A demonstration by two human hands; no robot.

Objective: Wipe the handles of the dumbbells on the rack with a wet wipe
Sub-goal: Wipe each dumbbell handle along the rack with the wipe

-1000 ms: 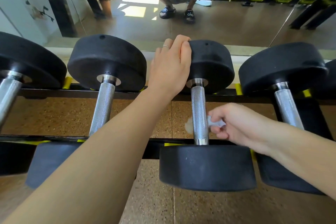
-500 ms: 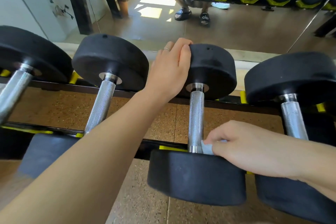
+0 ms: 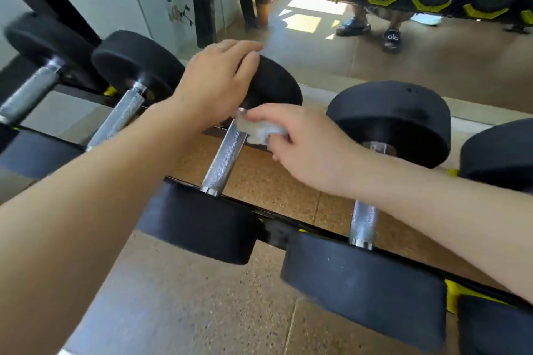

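Diagonally, handle (image 3: 223, 160) near-left to far-right; hands: right (image 3: 310, 150) pinching wipe (image 3: 264, 131), left (image 3: 215, 81) gripping far head (image 3: 274, 85).

A single head-worn camera looks forward and down, tilted, from close above the dumbbell rack (image 3: 277, 232). Beyond the rack, a wall mirror (image 3: 375, 37) fills the top of the view.
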